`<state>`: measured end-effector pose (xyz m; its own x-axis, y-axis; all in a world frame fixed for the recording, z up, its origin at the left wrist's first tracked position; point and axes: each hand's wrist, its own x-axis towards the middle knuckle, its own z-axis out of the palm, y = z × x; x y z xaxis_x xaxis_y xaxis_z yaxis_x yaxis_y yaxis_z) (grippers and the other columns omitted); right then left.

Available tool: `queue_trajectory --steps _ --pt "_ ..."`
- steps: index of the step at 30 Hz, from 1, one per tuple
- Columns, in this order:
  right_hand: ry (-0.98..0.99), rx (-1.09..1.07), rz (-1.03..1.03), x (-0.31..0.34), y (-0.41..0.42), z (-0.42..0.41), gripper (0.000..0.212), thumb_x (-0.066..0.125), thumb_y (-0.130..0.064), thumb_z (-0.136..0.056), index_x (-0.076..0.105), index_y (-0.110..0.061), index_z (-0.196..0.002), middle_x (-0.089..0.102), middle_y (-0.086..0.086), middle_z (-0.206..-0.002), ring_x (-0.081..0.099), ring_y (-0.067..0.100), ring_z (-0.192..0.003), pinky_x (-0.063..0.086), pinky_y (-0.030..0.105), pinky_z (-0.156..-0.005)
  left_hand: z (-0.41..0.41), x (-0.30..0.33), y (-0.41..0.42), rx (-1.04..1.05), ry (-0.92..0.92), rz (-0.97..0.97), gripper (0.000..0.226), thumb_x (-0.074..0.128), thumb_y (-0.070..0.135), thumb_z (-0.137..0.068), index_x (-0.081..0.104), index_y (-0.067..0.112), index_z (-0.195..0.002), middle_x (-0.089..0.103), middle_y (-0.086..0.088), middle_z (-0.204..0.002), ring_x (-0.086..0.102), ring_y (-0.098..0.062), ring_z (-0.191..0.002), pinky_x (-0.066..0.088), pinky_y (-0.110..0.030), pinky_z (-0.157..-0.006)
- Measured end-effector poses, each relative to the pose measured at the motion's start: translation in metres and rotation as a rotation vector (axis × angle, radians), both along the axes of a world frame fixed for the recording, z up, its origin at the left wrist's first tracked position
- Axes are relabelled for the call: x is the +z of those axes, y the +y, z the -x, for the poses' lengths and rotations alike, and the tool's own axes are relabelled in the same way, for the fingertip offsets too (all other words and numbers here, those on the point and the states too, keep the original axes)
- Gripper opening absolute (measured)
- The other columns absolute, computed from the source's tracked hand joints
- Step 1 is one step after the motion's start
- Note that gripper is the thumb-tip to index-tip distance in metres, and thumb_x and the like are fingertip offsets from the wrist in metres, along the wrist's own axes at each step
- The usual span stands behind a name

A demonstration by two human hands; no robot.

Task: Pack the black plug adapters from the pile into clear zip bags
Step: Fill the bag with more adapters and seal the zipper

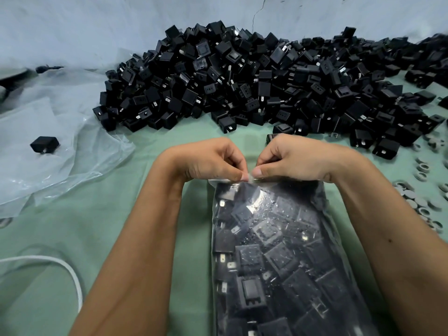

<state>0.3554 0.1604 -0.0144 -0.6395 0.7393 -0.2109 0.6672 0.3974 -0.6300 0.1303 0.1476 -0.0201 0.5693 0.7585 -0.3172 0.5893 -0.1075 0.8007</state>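
A clear zip bag [278,251] packed with several black plug adapters lies lengthwise on the green cloth in front of me. My left hand [208,161] and my right hand [295,158] meet at the bag's far top edge, each pinching the zip strip between thumb and curled fingers, thumbs almost touching. Beyond the hands a large pile of black plug adapters [254,81] spreads across the back of the table to the right edge. One single adapter [44,144] sits apart on plastic at the left.
Loose clear plastic sheets [55,151] lie crumpled at the left. Small grey rings [421,204] are scattered along the right edge. A white cable [70,272] loops at the lower left. A pale wall stands behind the pile.
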Motion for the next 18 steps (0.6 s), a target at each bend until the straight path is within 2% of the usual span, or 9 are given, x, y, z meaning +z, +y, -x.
queue_trajectory --steps 2,3,4,6,9,11,13,14,18 --pt "0.000 -0.020 0.064 0.002 0.000 -0.011 0.051 0.065 -0.047 -0.097 0.059 -0.008 -0.066 0.042 0.003 -0.055 0.034 0.015 -0.052 0.031 0.024 -0.052 0.003 0.001 0.000 -0.004 -0.008 0.020 0.010 0.073 0.010 -0.093 0.076 0.001 -0.090 0.069 -0.011 -0.077 0.059 -0.017 -0.068 0.045 -0.025 -0.064" --pt "-0.007 -0.021 0.100 0.004 0.000 -0.016 0.051 0.063 -0.045 -0.099 0.057 -0.007 -0.066 0.042 0.002 -0.057 0.034 0.016 -0.053 0.031 0.024 -0.053 0.003 0.001 0.001 0.003 -0.004 0.025 0.009 0.074 0.013 -0.089 0.077 0.004 -0.088 0.071 -0.009 -0.077 0.061 -0.016 -0.069 0.046 -0.027 -0.067" --pt "-0.021 -0.017 0.125 0.006 0.000 -0.022 0.047 0.063 -0.042 -0.100 0.062 -0.008 -0.068 0.048 0.000 -0.058 0.038 0.014 -0.054 0.034 0.024 -0.056 0.002 0.002 0.001 0.016 0.010 0.019 0.011 0.073 0.018 -0.083 0.077 0.008 -0.086 0.071 -0.007 -0.076 0.062 -0.015 -0.069 0.047 -0.029 -0.070" --pt "-0.054 -0.009 0.147 0.009 0.000 -0.030 0.036 0.063 -0.038 -0.101 0.076 -0.020 -0.072 0.065 -0.001 -0.064 0.051 0.009 -0.059 0.042 0.028 -0.065 -0.001 0.003 0.002 0.029 0.055 -0.004 0.015 0.074 0.023 -0.077 0.079 0.012 -0.085 0.074 -0.005 -0.078 0.065 -0.015 -0.070 0.053 -0.035 -0.075" --pt "-0.068 -0.014 0.155 0.009 0.001 -0.035 0.027 0.066 -0.039 -0.099 0.080 -0.025 -0.081 0.074 0.009 -0.080 0.059 0.011 -0.068 0.050 0.041 -0.074 -0.009 0.004 0.003 0.006 0.090 0.007 0.010 0.080 0.029 -0.088 0.082 0.019 -0.088 0.079 -0.005 -0.087 0.072 -0.017 -0.079 0.058 -0.043 -0.086" --pt "-0.068 -0.015 0.136 0.008 0.001 -0.034 0.022 0.069 -0.038 -0.097 0.081 -0.025 -0.083 0.076 0.003 -0.079 0.062 0.009 -0.069 0.054 0.044 -0.079 -0.016 0.002 0.003 0.010 0.078 -0.004 0.011 0.079 0.033 -0.089 0.083 0.022 -0.087 0.079 -0.001 -0.084 0.069 -0.011 -0.076 0.058 -0.034 -0.080" --pt "-0.063 -0.014 0.128 0.007 0.002 -0.033 0.021 0.070 -0.037 -0.096 0.081 -0.024 -0.084 0.076 0.001 -0.079 0.062 0.007 -0.069 0.053 0.042 -0.078 -0.024 0.000 0.003 0.011 0.058 -0.018 0.010 0.080 0.031 -0.088 0.083 0.022 -0.086 0.076 0.004 -0.076 0.064 -0.005 -0.068 0.051 -0.021 -0.068" --pt "-0.051 -0.014 0.134 0.006 0.002 -0.033 0.021 0.071 -0.038 -0.096 0.080 -0.023 -0.084 0.076 0.002 -0.079 0.062 0.007 -0.069 0.053 0.041 -0.077 -0.026 -0.002 0.004 0.010 0.050 -0.019 0.010 0.080 0.030 -0.088 0.082 0.020 -0.087 0.075 0.003 -0.075 0.063 -0.005 -0.067 0.049 -0.019 -0.066" --pt "0.003 -0.004 0.176 0.006 0.002 -0.034 0.021 0.073 -0.041 -0.092 0.081 -0.023 -0.086 0.076 0.000 -0.080 0.062 0.007 -0.071 0.051 0.037 -0.076 -0.025 -0.005 0.006 -0.010 0.014 -0.023 0.008 0.080 0.023 -0.087 0.081 0.015 -0.090 0.078 -0.005 -0.084 0.066 -0.010 -0.075 0.051 -0.027 -0.075"
